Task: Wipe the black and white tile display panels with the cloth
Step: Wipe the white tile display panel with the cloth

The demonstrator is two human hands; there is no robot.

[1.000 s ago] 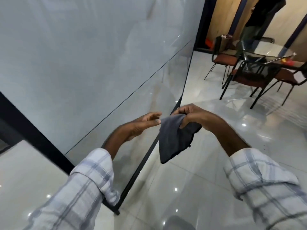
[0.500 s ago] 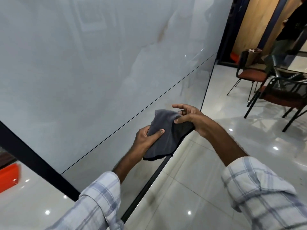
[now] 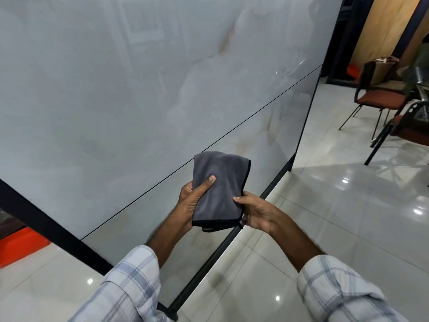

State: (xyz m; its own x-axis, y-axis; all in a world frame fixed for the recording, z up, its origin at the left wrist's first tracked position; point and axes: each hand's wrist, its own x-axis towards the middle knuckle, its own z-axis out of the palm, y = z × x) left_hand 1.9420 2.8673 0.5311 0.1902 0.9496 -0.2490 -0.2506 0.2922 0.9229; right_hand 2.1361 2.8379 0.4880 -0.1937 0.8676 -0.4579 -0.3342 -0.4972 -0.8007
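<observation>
A folded grey cloth (image 3: 220, 182) with a black hem is held up in front of the white tile display panel (image 3: 116, 101). My left hand (image 3: 192, 201) grips the cloth's left side, thumb lying across its face. My right hand (image 3: 257, 211) pinches the cloth's lower right edge. The glossy pale marble panel fills the left and top of the view, split by a thin dark seam and set in a black frame (image 3: 232, 238). The cloth does not touch the panel.
Glossy white floor tiles (image 3: 336, 217) stretch to the right. Black-legged chairs with rust-red seats (image 3: 380, 101) stand at the far right by a glass table. An orange object (image 3: 18, 245) lies low at the left edge behind the frame.
The cloth hung loose from my right hand; my left hand took hold of it and it is now folded flat between both hands. My right hand slid down to its lower right edge.
</observation>
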